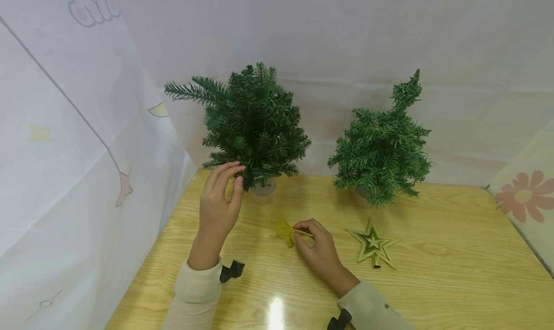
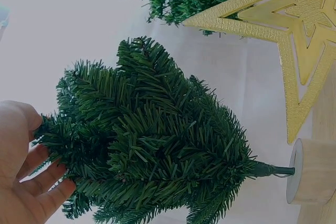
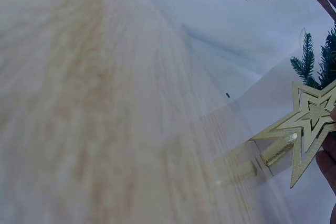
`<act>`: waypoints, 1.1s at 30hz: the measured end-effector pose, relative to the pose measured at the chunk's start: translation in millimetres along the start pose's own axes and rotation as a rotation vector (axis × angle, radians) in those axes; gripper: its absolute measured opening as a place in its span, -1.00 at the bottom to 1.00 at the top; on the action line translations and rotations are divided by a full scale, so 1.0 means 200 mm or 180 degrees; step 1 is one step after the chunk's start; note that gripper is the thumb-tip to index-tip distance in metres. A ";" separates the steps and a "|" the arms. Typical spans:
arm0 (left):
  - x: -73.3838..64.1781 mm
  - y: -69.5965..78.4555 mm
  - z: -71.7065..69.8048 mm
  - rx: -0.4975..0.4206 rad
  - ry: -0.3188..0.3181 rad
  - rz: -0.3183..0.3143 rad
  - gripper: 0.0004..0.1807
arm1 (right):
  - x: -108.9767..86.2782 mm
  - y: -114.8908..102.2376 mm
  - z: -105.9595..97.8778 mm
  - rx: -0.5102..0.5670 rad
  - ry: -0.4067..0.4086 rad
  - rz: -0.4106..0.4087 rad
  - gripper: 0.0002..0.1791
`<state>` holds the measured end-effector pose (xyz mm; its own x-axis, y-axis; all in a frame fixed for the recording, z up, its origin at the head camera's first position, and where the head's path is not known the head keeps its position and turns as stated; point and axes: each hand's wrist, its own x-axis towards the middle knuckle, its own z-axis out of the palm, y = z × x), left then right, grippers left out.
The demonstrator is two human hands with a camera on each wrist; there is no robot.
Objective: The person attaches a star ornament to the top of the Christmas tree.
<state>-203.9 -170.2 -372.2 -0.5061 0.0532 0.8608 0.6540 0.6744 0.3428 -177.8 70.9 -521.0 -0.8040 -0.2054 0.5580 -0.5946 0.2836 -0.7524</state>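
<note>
So a gold star (image 1: pixel 284 230) is being pinched between the thumb and fingers of the right hand (image 1: pixel 321 253), a bit below the middle of the head view. The left hand (image 1: pixel 218 207), left of center, is held up by the bushy left tree (image 1: pixel 259 123), fingers loosely bent and thumb kept apart; whether the needles are actually touched can't really be told. A second star (image 1: pixel 373 242) is laid flat on the wood-grain table (image 1: pixel 450 253) at lower right, just below the right tree (image 1: pixel 383 149).
</note>
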 end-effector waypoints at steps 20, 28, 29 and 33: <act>0.01 0.01 -0.01 0.0013 0.0008 0.0016 -0.75 | 0.00 0.01 0.00 -0.0007 -0.0062 -0.0185 -0.79; 0.01 0.01 -0.01 -0.0006 0.0005 0.0011 -0.74 | 0.00 0.00 0.00 0.0033 -0.0101 -0.0047 -0.75; 0.01 0.01 -0.01 -0.0011 0.0005 0.0009 -0.74 | 0.00 0.00 0.00 0.0033 -0.0107 -0.0035 -0.76; 0.00 0.01 -0.01 -0.0003 0.0009 0.0009 -0.74 | 0.00 0.00 0.00 0.0019 -0.0114 -0.0042 -0.79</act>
<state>-202.3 -170.0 -370.2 -0.5027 0.0529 0.8628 0.6559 0.6735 0.3409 -177.2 70.4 -521.5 -0.7957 -0.2426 0.5550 -0.6050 0.2750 -0.7472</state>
